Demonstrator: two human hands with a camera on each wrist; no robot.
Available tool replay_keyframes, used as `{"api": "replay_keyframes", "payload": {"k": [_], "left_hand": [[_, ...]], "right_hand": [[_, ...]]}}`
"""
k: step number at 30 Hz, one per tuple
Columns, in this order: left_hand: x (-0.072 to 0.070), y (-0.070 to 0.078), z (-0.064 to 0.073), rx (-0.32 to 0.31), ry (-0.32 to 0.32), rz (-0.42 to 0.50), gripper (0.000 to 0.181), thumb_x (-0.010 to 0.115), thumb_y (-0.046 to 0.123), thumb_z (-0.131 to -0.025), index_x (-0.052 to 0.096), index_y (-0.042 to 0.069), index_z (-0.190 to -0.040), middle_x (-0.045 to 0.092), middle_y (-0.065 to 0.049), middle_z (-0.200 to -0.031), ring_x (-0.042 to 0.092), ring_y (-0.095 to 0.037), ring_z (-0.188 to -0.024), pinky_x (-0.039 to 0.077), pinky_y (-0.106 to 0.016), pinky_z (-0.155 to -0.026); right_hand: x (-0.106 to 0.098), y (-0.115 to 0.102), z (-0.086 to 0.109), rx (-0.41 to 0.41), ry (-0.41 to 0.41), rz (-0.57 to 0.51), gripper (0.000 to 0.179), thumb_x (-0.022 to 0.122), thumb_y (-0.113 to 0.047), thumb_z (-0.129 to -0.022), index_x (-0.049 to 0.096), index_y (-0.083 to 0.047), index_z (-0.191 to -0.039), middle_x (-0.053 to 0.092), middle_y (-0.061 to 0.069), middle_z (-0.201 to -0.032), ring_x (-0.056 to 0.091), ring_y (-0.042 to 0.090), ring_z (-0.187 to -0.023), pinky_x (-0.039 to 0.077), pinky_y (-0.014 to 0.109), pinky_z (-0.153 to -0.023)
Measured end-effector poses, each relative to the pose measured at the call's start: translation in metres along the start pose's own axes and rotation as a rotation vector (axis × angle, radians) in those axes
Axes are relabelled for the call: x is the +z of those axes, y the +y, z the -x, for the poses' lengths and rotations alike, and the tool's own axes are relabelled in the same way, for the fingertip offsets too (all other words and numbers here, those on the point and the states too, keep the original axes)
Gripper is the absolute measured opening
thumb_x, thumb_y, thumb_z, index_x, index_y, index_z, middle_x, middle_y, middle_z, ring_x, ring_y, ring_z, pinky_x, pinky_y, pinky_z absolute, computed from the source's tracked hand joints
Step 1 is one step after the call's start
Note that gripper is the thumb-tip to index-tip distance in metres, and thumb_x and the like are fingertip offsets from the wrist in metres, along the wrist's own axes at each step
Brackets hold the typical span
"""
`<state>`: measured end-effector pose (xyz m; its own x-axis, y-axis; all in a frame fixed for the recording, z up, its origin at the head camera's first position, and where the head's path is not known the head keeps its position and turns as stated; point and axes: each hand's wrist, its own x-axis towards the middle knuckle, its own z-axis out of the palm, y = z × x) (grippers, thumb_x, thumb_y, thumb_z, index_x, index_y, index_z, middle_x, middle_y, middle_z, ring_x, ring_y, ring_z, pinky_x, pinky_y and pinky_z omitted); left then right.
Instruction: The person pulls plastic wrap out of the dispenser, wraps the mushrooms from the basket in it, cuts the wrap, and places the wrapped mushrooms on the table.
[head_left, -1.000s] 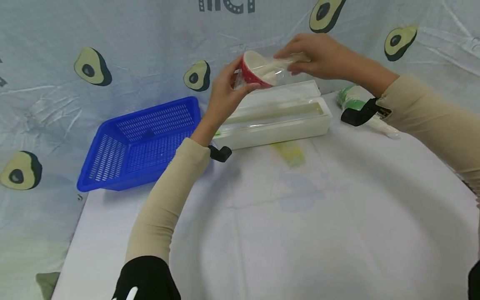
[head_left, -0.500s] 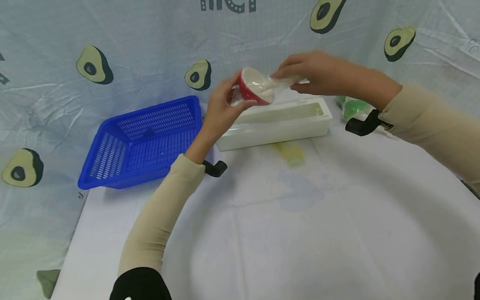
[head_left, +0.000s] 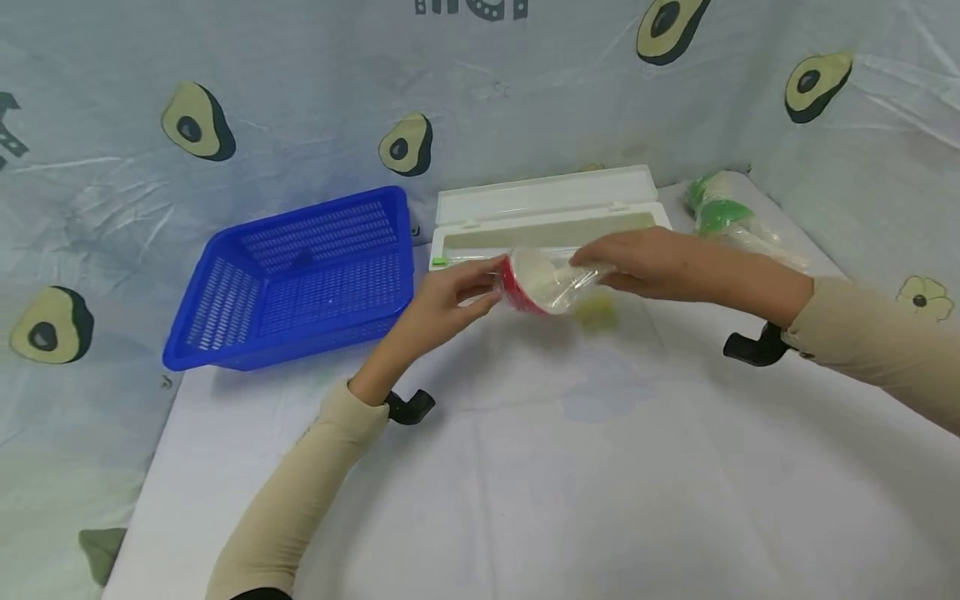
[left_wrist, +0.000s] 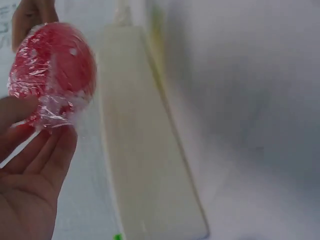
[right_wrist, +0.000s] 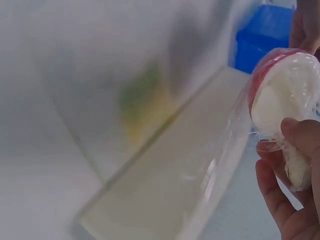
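A small red bowl (head_left: 516,290) with a white inside is wrapped in clear plastic film and held tilted above the table. My left hand (head_left: 442,308) grips its red outer side between thumb and fingers; the left wrist view shows the film creased over the bowl's red underside (left_wrist: 60,65). From the other side, my right hand (head_left: 667,267) pinches a whitish, bunched piece (right_wrist: 296,167) at the bowl's mouth. Whether that piece is only gathered film or has something inside, I cannot tell. Behind the hands stands a long white box (head_left: 547,198) with its lid raised.
A blue perforated basket (head_left: 322,275) sits at the back left, beside the white box. At the back right lies a clear bag with green parts (head_left: 723,215). A patterned sheet (head_left: 300,108) hangs behind the white-covered table (head_left: 525,492).
Both hands have come down and toward me with the wrapped bowl, from above the box to in front of it. The box's raised lid is now uncovered to view.
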<state>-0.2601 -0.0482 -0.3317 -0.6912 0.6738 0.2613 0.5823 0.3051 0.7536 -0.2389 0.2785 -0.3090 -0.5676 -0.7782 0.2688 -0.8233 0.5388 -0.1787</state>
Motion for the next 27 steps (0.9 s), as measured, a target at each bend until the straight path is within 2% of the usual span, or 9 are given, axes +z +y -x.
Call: {"api": "replay_keyframes", "payload": {"k": [3,5,10,14,17,19,22,24,27], "left_hand": [[0.013,-0.005,0.007,0.029,0.022,-0.061,0.045,0.073,-0.002,-0.091,0.061,-0.001,-0.134,0.068,-0.017,-0.128,0.069,-0.026,-0.114,0.056,-0.032,-0.096],[0.023,-0.009,0.01,0.031,0.034,-0.087,0.038,0.074,-0.005,-0.089,0.063,-0.003,-0.125,0.071,-0.018,-0.121,0.07,-0.028,-0.11,0.057,-0.033,-0.093],[0.041,-0.019,0.015,-0.05,0.037,-0.113,0.027,0.072,-0.011,-0.088,0.064,-0.006,-0.112,0.071,-0.021,-0.115,0.072,-0.031,-0.107,0.058,-0.028,-0.089],[0.041,-0.022,0.015,-0.089,0.031,-0.108,0.028,0.068,-0.011,-0.09,0.062,-0.008,-0.117,0.068,-0.024,-0.121,0.071,-0.032,-0.11,0.057,-0.026,-0.09],[0.034,-0.022,0.016,-0.085,0.031,-0.144,0.029,0.064,-0.007,-0.094,0.064,-0.005,-0.123,0.067,-0.021,-0.128,0.067,-0.031,-0.118,0.055,-0.032,-0.097],[0.029,-0.021,0.017,-0.078,0.097,-0.188,0.03,0.063,-0.004,-0.096,0.067,-0.002,-0.125,0.064,-0.019,-0.135,0.061,-0.032,-0.126,0.05,-0.039,-0.105],[0.025,-0.021,0.017,-0.117,0.285,-0.255,0.038,0.066,0.003,-0.097,0.061,-0.001,-0.134,0.051,-0.018,-0.149,0.045,-0.034,-0.14,0.038,-0.048,-0.116],[0.025,-0.024,0.015,-0.182,0.389,-0.25,0.054,0.068,0.008,-0.097,0.047,-0.005,-0.145,0.034,-0.021,-0.159,0.029,-0.036,-0.148,0.027,-0.051,-0.121],[0.026,-0.031,0.006,-0.312,0.426,-0.192,0.084,0.067,0.022,-0.1,0.014,-0.006,-0.159,0.005,-0.021,-0.168,0.003,-0.033,-0.156,0.011,-0.045,-0.126]], "right_hand": [[0.024,-0.001,0.009,-0.029,0.037,-0.044,0.051,0.082,0.004,-0.081,0.061,-0.009,-0.127,0.071,0.005,-0.117,0.07,0.022,-0.102,0.059,0.041,-0.083],[0.039,-0.003,0.012,-0.021,0.031,-0.074,0.053,0.084,0.004,-0.079,0.063,-0.009,-0.125,0.071,0.004,-0.117,0.069,0.022,-0.102,0.059,0.04,-0.084],[0.063,-0.006,0.014,0.056,-0.036,-0.149,0.051,0.084,0.001,-0.081,0.064,-0.01,-0.126,0.07,0.006,-0.123,0.068,0.025,-0.109,0.058,0.042,-0.088],[0.07,-0.003,0.014,0.089,-0.018,-0.15,0.047,0.084,0.0,-0.081,0.065,-0.008,-0.123,0.071,0.006,-0.121,0.07,0.026,-0.104,0.058,0.043,-0.085],[0.072,0.001,0.015,0.094,-0.02,-0.14,0.045,0.083,-0.002,-0.082,0.065,-0.008,-0.123,0.072,0.006,-0.119,0.07,0.025,-0.102,0.058,0.042,-0.085],[0.072,0.004,0.015,0.093,-0.034,-0.142,0.045,0.083,-0.003,-0.083,0.064,-0.007,-0.125,0.071,0.006,-0.12,0.069,0.024,-0.104,0.058,0.041,-0.086],[0.071,0.007,0.017,0.095,-0.049,-0.147,0.048,0.083,-0.003,-0.083,0.064,-0.008,-0.126,0.071,0.006,-0.121,0.067,0.025,-0.109,0.057,0.042,-0.089],[0.07,0.009,0.018,0.089,-0.058,-0.156,0.048,0.084,-0.003,-0.083,0.064,-0.009,-0.126,0.07,0.005,-0.121,0.065,0.024,-0.111,0.057,0.042,-0.09],[0.067,0.011,0.02,0.07,-0.065,-0.157,0.048,0.084,-0.003,-0.082,0.065,-0.011,-0.125,0.068,0.003,-0.121,0.063,0.024,-0.113,0.056,0.043,-0.091]]}}
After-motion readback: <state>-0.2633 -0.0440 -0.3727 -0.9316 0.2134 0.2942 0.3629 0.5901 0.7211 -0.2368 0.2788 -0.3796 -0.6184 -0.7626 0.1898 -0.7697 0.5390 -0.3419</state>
